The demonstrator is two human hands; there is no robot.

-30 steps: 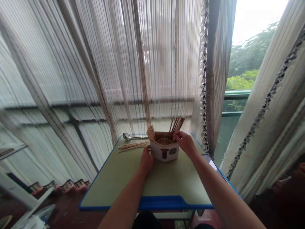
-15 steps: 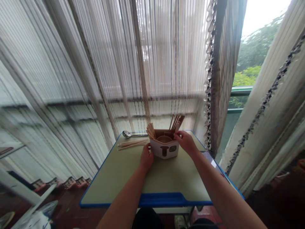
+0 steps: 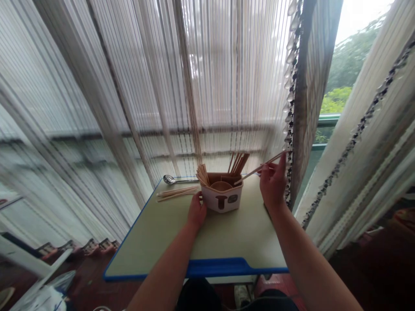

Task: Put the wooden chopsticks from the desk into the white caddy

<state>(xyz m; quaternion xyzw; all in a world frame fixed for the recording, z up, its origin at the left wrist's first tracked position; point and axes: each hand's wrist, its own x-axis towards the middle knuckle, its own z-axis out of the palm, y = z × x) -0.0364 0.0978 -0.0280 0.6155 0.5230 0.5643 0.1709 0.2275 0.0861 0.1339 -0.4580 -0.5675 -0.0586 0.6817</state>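
A white and brown utensil holder stands on the table. My left hand is closed against its left side, fingers curled at the edge. My right hand, raised to the right of the holder, is closed round a pair of pale chopsticks. They slant down to the left, and their lower end is over the holder's right corner. Inside the holder are a bundle of light sticks on the left, a round brown compartment in the middle and brown chopsticks at the back.
Left of the holder, several light chopsticks lie flat on the table. Behind them is a slotted metal spoon. A striped curtain hangs just beyond the far table edge. A blue rim runs along the near edge.
My right hand has moved up and right from the holder's right corner, drawing out the pale chopsticks, which have tilted over. My left hand stays at the holder's left side.
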